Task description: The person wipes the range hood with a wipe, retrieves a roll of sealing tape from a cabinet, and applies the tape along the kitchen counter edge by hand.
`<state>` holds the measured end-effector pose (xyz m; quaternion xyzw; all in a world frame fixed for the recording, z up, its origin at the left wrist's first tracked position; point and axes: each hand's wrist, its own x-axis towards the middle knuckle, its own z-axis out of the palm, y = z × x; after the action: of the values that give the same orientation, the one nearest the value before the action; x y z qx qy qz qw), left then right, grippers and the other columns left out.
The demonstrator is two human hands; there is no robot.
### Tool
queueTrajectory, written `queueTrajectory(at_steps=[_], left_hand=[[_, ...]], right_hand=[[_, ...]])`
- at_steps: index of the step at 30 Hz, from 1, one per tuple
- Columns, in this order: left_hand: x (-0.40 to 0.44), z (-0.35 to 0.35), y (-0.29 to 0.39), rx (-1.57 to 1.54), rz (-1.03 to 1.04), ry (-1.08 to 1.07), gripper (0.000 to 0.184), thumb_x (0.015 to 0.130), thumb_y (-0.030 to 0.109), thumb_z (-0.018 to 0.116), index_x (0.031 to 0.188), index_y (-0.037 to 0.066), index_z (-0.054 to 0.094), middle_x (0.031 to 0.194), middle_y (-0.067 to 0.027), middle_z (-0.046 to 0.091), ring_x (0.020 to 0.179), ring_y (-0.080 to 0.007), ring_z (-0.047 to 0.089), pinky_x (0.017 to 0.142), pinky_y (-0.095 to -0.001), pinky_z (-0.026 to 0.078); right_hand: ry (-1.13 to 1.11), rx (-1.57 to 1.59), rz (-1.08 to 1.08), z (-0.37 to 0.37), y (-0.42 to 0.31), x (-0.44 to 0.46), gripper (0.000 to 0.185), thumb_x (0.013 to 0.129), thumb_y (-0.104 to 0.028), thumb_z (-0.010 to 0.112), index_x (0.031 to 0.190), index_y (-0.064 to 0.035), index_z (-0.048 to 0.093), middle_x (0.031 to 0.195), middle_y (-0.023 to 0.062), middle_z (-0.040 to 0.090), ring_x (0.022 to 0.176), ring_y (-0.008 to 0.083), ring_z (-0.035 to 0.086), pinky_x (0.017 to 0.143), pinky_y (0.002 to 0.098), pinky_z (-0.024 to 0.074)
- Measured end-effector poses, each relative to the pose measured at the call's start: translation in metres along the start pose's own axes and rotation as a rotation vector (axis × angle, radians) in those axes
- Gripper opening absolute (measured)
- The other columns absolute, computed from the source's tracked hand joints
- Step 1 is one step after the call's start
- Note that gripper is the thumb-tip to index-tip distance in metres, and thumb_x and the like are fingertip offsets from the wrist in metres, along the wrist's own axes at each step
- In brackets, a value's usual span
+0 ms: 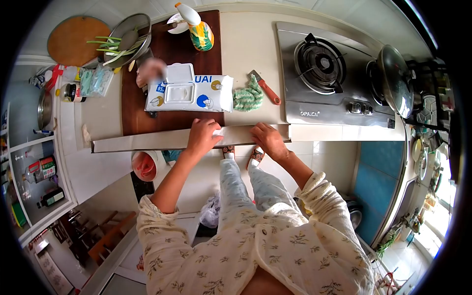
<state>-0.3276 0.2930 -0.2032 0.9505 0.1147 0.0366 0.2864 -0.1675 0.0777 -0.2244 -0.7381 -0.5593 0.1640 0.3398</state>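
Note:
A long pale strip point(147, 141) with a dark lower edge lies along the front of the counter. My left hand point(202, 136) is closed on its middle part, fingertips on the upper face. To the right, my right hand point(269, 139) grips the same strip with bent fingers. Between the hands is a small white patch that I cannot make out. Just beyond are a white wet-wipes pack point(216, 93) with its lid raised, a crumpled green cloth point(249, 96) and a scraper with a red handle point(270, 92).
A gas stove point(339, 115) with a lidded pan point(397, 83) is at right. On the dark board point(135, 120) stands a spray bottle point(200, 35). A colander point(142, 24) of green stalks is at back left. Below hangs or stands a bin point(156, 164) near my feet.

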Motion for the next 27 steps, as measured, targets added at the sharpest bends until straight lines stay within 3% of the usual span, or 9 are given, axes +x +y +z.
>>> queueTrajectory(at_steps=[5, 8, 17, 24, 27], left_hand=[[-0.008, 0.013, 0.006, -0.003, -0.021, 0.061, 0.027, 0.067, 0.016, 0.078, 0.09, 0.007, 0.066, 0.086, -0.0082, 0.065, 0.081, -0.028, 0.06, 0.077, -0.0404, 0.04], [-0.011, 0.015, 0.01, -0.042, -0.148, 0.084, 0.026, 0.067, 0.016, 0.077, 0.089, 0.006, 0.067, 0.088, -0.0091, 0.067, 0.083, -0.0278, 0.062, 0.077, -0.0399, 0.041], [-0.011, 0.01, 0.008, 0.042, 0.231, 0.186, 0.01, 0.071, 0.005, 0.069, 0.077, 0.009, 0.062, 0.07, -0.0024, 0.046, 0.069, -0.0209, 0.051, 0.078, -0.0379, 0.04], [-0.015, 0.017, -0.002, 0.073, 0.37, 0.281, 0.01, 0.074, 0.007, 0.066, 0.084, 0.009, 0.063, 0.082, -0.0005, 0.054, 0.075, -0.0184, 0.054, 0.081, -0.0376, 0.042], [-0.012, 0.014, 0.002, 0.046, 0.387, 0.278, 0.013, 0.074, 0.005, 0.067, 0.085, 0.008, 0.063, 0.09, -0.0017, 0.059, 0.078, -0.019, 0.057, 0.08, -0.0376, 0.043]], right_hand=[[0.023, -0.01, 0.016, 0.002, 0.002, -0.002, 0.021, 0.075, -0.005, 0.065, 0.094, -0.0053, 0.056, 0.089, 0.0111, 0.055, 0.086, 0.0312, 0.058, 0.075, 0.0407, 0.0489], [0.004, -0.02, 0.021, 0.001, 0.002, -0.002, 0.022, 0.076, -0.005, 0.064, 0.096, -0.0045, 0.055, 0.09, 0.0115, 0.055, 0.086, 0.0317, 0.058, 0.075, 0.0408, 0.0489], [0.068, -0.002, 0.057, -0.003, -0.001, 0.002, 0.035, 0.076, 0.001, 0.065, 0.11, -0.0043, 0.058, 0.091, 0.0125, 0.058, 0.084, 0.0338, 0.059, 0.073, 0.0422, 0.0494], [0.025, -0.015, 0.073, -0.008, -0.002, 0.005, 0.038, 0.077, -0.004, 0.063, 0.114, -0.0092, 0.057, 0.096, 0.0111, 0.062, 0.084, 0.032, 0.062, 0.07, 0.0405, 0.0515], [-0.012, -0.004, 0.08, -0.009, 0.0, 0.005, 0.04, 0.079, -0.004, 0.065, 0.118, -0.0097, 0.059, 0.09, 0.0101, 0.063, 0.08, 0.0321, 0.062, 0.069, 0.041, 0.051]])
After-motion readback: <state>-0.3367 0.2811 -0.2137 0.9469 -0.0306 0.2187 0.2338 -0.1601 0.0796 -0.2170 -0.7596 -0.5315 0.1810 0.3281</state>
